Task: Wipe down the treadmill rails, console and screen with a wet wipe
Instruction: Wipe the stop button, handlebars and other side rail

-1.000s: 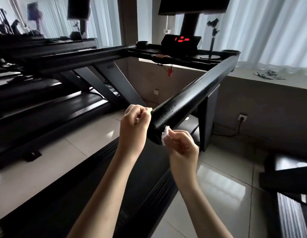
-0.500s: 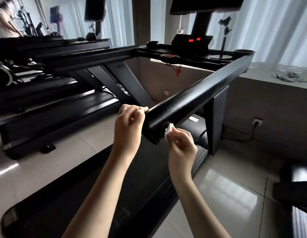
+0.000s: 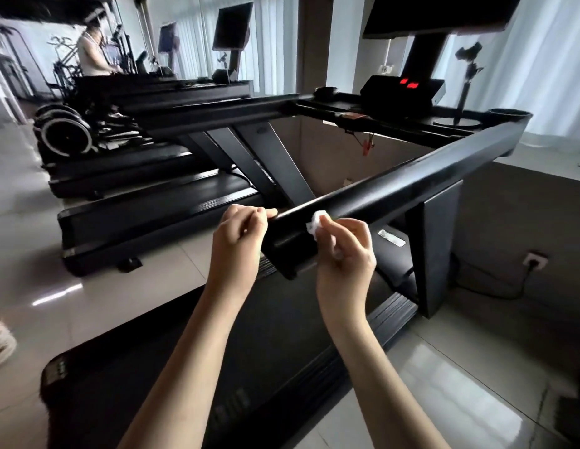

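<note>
Wet wipe (image 3: 314, 225) pinched by right hand (image 3: 345, 251) against rail (image 3: 411, 186), left hand (image 3: 238, 244) clenched, touching rail end

Soft daylight comes through the white curtains (image 3: 548, 59) at upper right; floor tiles (image 3: 460, 377) at lower right glare, and the frame's edges bow and blur.

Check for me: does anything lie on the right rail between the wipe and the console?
Nothing visible does. The right hand holds the wet wipe at the near end of the right rail; its top runs bare to the console.
</note>
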